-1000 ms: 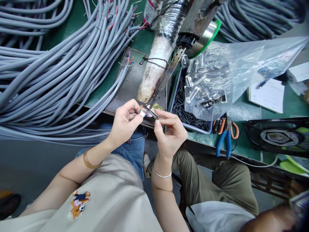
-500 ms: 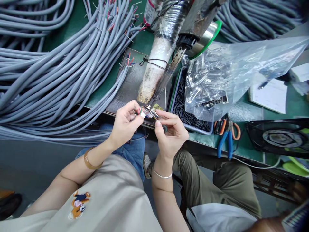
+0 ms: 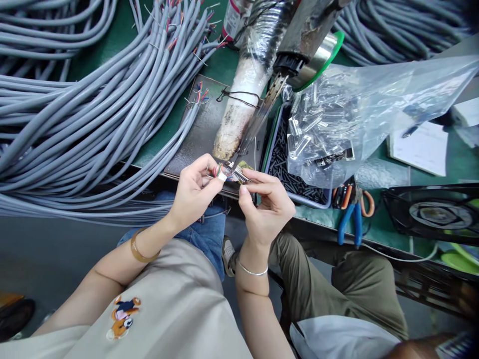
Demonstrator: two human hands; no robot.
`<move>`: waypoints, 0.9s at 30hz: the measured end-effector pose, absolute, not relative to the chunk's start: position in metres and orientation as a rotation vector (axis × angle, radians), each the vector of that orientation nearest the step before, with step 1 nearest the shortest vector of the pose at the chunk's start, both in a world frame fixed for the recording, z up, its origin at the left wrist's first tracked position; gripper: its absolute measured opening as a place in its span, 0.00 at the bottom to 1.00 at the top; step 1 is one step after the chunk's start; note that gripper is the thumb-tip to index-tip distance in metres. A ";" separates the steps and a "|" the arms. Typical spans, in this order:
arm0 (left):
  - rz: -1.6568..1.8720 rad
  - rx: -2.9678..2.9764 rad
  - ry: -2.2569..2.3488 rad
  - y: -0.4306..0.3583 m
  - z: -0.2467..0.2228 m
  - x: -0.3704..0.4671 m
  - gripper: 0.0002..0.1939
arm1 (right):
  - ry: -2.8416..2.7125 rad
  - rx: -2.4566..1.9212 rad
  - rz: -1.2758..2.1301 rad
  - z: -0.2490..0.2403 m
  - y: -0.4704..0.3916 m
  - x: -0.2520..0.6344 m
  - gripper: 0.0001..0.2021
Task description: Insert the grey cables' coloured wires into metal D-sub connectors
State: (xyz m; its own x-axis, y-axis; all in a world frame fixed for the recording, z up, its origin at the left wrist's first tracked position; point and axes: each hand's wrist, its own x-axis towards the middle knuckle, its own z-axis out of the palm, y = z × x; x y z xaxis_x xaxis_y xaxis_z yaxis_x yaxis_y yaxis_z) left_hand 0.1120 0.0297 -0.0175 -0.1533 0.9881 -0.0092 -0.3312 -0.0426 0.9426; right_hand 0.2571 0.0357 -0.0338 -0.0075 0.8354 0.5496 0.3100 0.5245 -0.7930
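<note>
The left hand [image 3: 196, 189] pinches the colored wires [image 3: 217, 171] between thumb and fingers, a white piece [image 3: 222, 176] at their base. Just beside it, the right hand [image 3: 265, 202] grips the end of a small metal connector [image 3: 240, 175] in its fingertips, so the connector lies between the two grips. Directly beyond them are the soldering iron [image 3: 258, 117], the pale tube [image 3: 235, 109] and the dark plate [image 3: 187, 155]. Right of the right hand sits the tray [image 3: 328, 203] of black sleeves [image 3: 280, 167], partly under the bag [image 3: 329, 124], with pliers [image 3: 351, 219] farther right. Gray cables [image 3: 105, 109] spread left of the left hand. Past the iron is a spool [image 3: 316, 62].
</note>
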 end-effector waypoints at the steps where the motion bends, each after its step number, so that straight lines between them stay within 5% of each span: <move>1: 1.477 0.890 1.053 0.030 -0.017 0.112 0.10 | -1.573 -1.003 0.557 -0.034 0.036 0.257 0.06; 27: 1.405 0.828 1.069 0.029 -0.023 0.110 0.11 | -1.727 -1.033 0.337 -0.040 0.029 0.256 0.05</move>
